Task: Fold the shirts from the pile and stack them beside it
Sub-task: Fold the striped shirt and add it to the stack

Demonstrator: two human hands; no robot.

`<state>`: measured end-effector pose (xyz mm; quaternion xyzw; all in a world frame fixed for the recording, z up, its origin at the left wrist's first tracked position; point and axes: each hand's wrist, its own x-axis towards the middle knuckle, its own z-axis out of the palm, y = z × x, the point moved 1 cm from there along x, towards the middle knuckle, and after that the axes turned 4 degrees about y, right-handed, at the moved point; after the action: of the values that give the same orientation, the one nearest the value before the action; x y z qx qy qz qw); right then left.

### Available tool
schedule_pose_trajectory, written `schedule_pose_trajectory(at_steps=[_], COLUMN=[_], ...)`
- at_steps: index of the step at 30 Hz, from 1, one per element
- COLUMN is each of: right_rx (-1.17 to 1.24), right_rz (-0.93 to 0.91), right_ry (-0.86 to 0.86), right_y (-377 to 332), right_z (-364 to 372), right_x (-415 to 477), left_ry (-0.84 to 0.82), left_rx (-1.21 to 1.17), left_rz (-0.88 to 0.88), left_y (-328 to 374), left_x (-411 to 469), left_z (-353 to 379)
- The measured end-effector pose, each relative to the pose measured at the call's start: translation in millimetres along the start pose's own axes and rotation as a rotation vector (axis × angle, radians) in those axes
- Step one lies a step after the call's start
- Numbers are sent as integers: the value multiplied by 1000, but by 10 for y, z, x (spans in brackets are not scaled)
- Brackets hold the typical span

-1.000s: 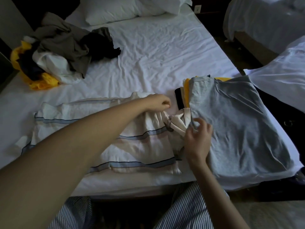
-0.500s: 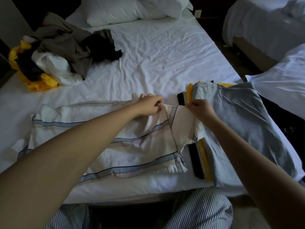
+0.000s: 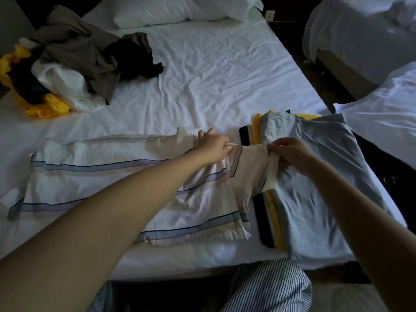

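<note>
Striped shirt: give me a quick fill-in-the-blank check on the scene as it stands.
1. Of the left hand and the right hand, the one over the folded stack is the ____.
2. The number of hands gripping the striped shirt is ____.
3. The stack's top shirt is ____ in colour.
4. The unfolded pile lies on the bed, at its far ____ side.

Missing words: right; two; grey; left.
</note>
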<state>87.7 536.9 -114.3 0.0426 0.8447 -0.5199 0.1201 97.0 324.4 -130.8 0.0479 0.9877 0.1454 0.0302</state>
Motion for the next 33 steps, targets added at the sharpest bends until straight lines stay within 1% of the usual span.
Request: schedule_pose_trajectory(at_steps=[1, 3, 4, 5, 7, 9, 10, 12, 13, 14, 15, 18, 20, 21, 22, 24, 26, 30, 33], right_rx=[67, 5, -35, -52, -84, -164, -136, 106, 240, 335, 362, 289, 230, 214, 217, 257, 302, 316, 327], right_rz=[41, 86, 74, 54, 11, -31, -40, 30, 82, 129, 161, 193, 177, 157, 138, 122, 134, 164, 165], right_ry=[74, 191, 221, 214, 130, 87, 123, 225, 256, 270, 271, 221, 149, 131, 134, 152, 133, 85, 106], right_y=[33, 95, 121, 132, 124, 125, 128, 148, 166, 185, 202, 216, 191, 165, 140, 101, 68, 84, 117], right_z=[-14, -16, -9, 2, 50, 94, 103, 70, 48, 29, 16, 17, 27, 30, 28, 21, 28, 49, 78], right_x=[-2, -58, -94, -137, -218, -272, -288, -312, -325, -346, -370, -443, -458, -461, -459, -457, -477, -463, -431], left_ry=[44, 92, 114, 166, 289, 322, 303, 289, 310, 338, 373, 493, 477, 439, 398, 303, 257, 269, 299], left_rx=[28, 106, 125, 110, 33, -13, -23, -30, -48, -76, -112, -142, -100, -50, 7, 71, 98, 95, 86], left_rz=[-6, 38, 79, 130, 218, 244, 245, 250, 245, 237, 234, 338, 449, 480, 477, 373, 272, 152, 114], left_y=[24, 36, 37, 35, 32, 26, 20, -2, 1, 20, 59, 324, 570, 676, 771, 880, 918, 932, 899], left_x=[-1, -38, -78, -139, -286, -410, -473, -585, -646, -703, -758, -932, -1050, -1087, -1106, -1099, -1032, -951, -972], left_z=[23, 110, 155, 185, 232, 284, 317, 393, 396, 384, 368, 371, 436, 502, 561, 625, 617, 506, 510])
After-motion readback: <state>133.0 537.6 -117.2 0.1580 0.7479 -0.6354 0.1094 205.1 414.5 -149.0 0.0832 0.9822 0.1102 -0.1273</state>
